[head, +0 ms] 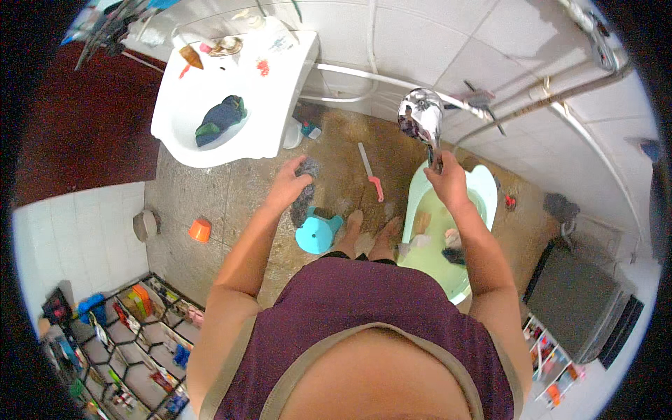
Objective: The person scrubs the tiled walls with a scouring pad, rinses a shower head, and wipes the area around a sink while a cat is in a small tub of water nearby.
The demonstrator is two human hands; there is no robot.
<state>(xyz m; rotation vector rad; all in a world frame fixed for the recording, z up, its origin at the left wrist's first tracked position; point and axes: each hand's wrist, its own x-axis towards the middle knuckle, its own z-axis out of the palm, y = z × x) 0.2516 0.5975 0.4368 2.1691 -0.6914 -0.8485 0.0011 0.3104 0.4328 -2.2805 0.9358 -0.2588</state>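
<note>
My right hand (449, 181) grips the handle of a chrome shower head (421, 116) above the far end of a pale green plastic tub (412, 197). Water and a few pieces of cloth lie in the tub. My left hand (291, 184) is raised over the wet floor with its fingers apart, holding nothing; a dark wet patch or item, too blurred to tell, shows beside it. A turquoise plastic stool (315, 236) stands below that hand. Dark cloth with green parts (219, 121) rests in the white washbasin (273, 126) at the upper left.
On the floor lie a pink-handled tool with a pale blade (370, 170) and an orange plastic cup (200, 230). A black-framed shelf (126, 336) with many small items is at the lower left. A grey-lidded appliance (575, 299) stands at the right. Pipes (583, 86) run along the tiled wall.
</note>
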